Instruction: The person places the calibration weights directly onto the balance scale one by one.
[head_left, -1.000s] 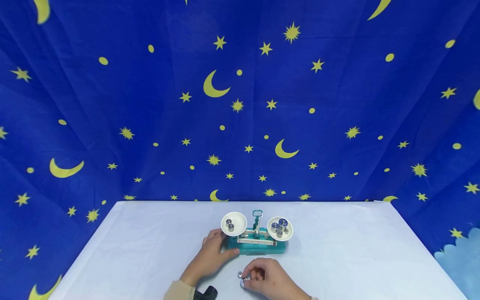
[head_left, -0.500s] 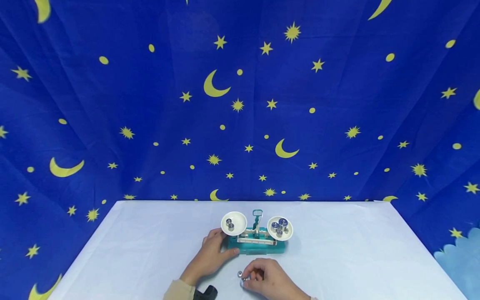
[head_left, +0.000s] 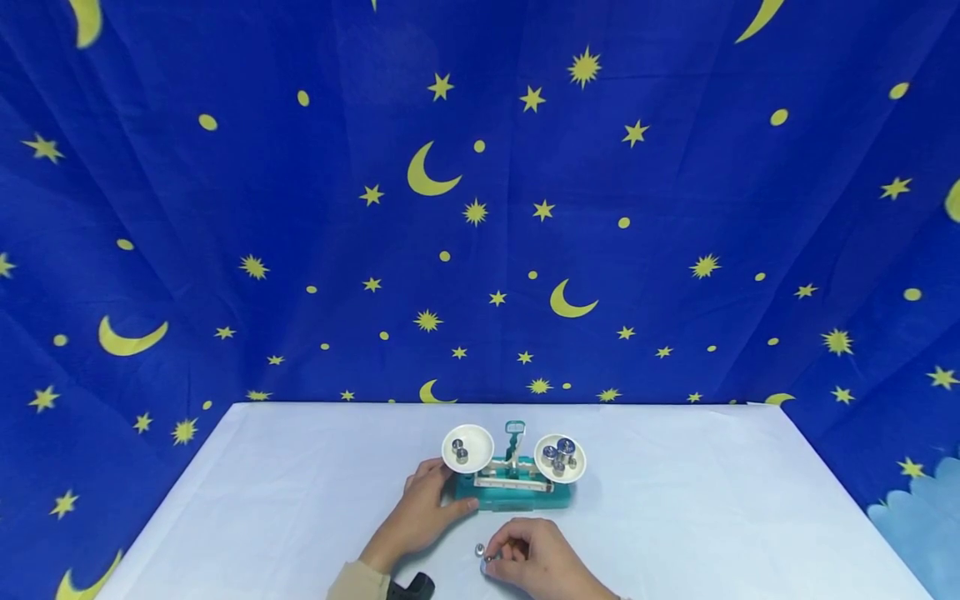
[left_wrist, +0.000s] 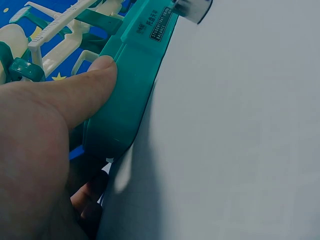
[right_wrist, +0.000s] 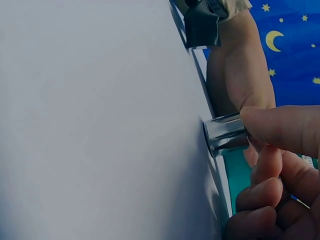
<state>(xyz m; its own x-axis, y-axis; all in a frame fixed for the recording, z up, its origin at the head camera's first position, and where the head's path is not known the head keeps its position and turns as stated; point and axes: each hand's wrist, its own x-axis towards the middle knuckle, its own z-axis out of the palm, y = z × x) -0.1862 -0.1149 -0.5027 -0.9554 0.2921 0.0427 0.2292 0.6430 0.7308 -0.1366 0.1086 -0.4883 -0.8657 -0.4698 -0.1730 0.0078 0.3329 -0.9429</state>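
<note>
A teal balance scale (head_left: 517,498) with two white pans stands on the white table. My left hand (head_left: 423,507) grips the left end of its base, thumb along the front face, as the left wrist view shows too; its other fingers are mostly hidden. Between the thumb and fingers of my right hand (head_left: 542,557) is a shiny metal weight (right_wrist: 226,134), pinched near its top and standing at the table surface. Just left of it sits another small metal weight (head_left: 479,550). Two weights lie in the left pan (head_left: 480,450), and several, some larger, in the right pan (head_left: 580,472).
The white tabletop (head_left: 697,500) spreads around the scale. Behind it hangs a blue cloth (head_left: 510,242) with yellow moons and stars. A black device (head_left: 412,587) sits at my left wrist beside the beige sleeve (head_left: 358,582).
</note>
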